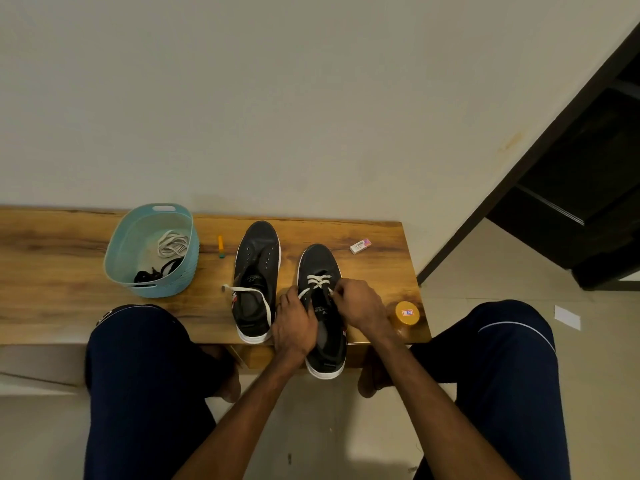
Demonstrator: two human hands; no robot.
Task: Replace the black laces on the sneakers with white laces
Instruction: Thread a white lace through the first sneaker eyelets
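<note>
Two black sneakers stand on a wooden bench (52, 306). The right sneaker (320, 261) has a white lace (318, 280) crossed through its front eyelets. My left hand (293, 323) grips that sneaker's left side and pinches one lace end. My right hand (358, 304) pinches the lace at the right eyelets. The left sneaker (258, 258) has no lace in its eyelets; a loose end of white lace (252, 292) trails across its opening. A light blue basket (117, 247) holds a coiled white lace (173, 243) and black laces (156, 271).
An orange marker (221, 246) lies between the basket and the left sneaker. A white eraser (360, 245) sits behind the right sneaker. A yellow-lidded jar (407, 314) stands at the bench's right front corner, close to my right wrist. My knees flank the bench edge.
</note>
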